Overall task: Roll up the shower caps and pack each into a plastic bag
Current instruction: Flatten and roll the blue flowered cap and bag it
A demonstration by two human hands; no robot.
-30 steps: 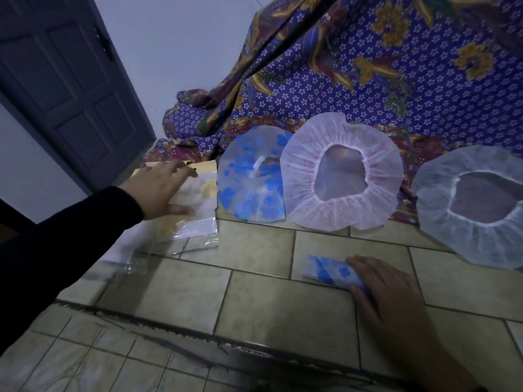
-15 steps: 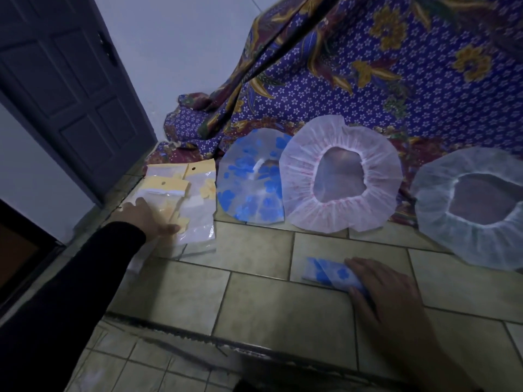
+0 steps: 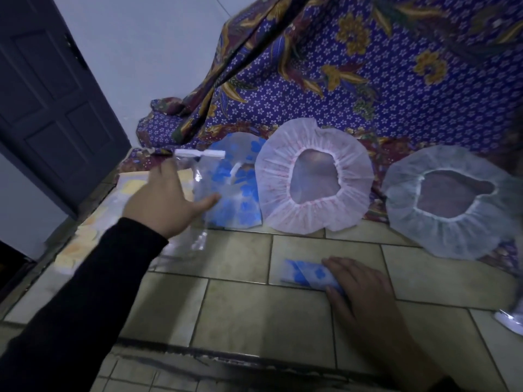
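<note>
Since half a sec ago, when my L hand (image 3: 167, 199) was down on the bag stack (image 3: 93, 227) by the door, it has come up w/ one clear bag (image 3: 203, 176) and swung it right, in front of the blue-flower cap (image 3: 243, 202). So the bag pick is done. I reckon next is to open the bag's mouth and bring it to the roll (image 3: 308, 275), or the roll to it.

L hand pose: arm reaches fwd across the tiles (image 3: 254, 312), palm turned in. The thumb lies on the bag's front face, fingers behind it and near the white zip strip, so it's pinching the bag, which hangs clear of the floor. The frame is blurred there, so I can't tell if the mouth is open.

R hand (image 3: 359, 290) hasn't moved. It sits low on the tiles w/ fingers laid over the roll's right end and thumb at the near edge, gripping it and keeping it from springing open. The roll's left end pokes out past the fingertips, flat on the floor, well apart from the bag.

Still unrolled, leaning on the cloth (image 3: 368, 94): blue-flower cap, pink cap (image 3: 314, 219) and grey cap (image 3: 452, 239). By my count three are left after this one, so it's early in the job.
</note>
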